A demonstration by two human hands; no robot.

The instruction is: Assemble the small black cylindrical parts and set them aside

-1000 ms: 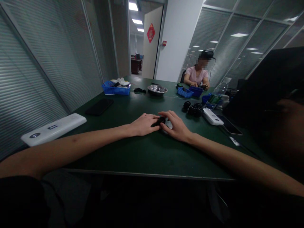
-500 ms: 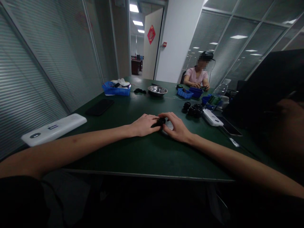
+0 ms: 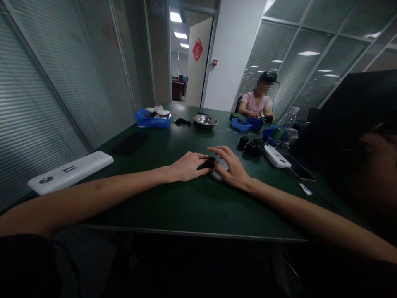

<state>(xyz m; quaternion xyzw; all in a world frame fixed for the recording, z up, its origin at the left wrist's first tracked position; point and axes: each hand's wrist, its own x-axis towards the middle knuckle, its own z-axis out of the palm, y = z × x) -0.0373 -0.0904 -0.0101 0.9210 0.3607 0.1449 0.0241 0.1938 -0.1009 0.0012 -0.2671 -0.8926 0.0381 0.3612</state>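
Black part (image 3: pixel 211 162) held low

The left hand (image 3: pixel 188 166) pinches it, apparently for steadiness; the right hand (image 3: pixel 231 169) spreads beside it, perhaps for finger room; it seems to rest on the counter (image 3: pixel 192 211), nearside of the steel bowl (image 3: pixel 205 125).

A long white device (image 3: pixel 72 171) lay at the left of the green surface (image 3: pixel 186 211), near a flat black slab (image 3: pixel 130 142); a plastic bottle (image 3: pixel 281 129) stood at right. Beyond, a red diamond ornament (image 3: pixel 197 50) hung on the open door (image 3: pixel 194 80).
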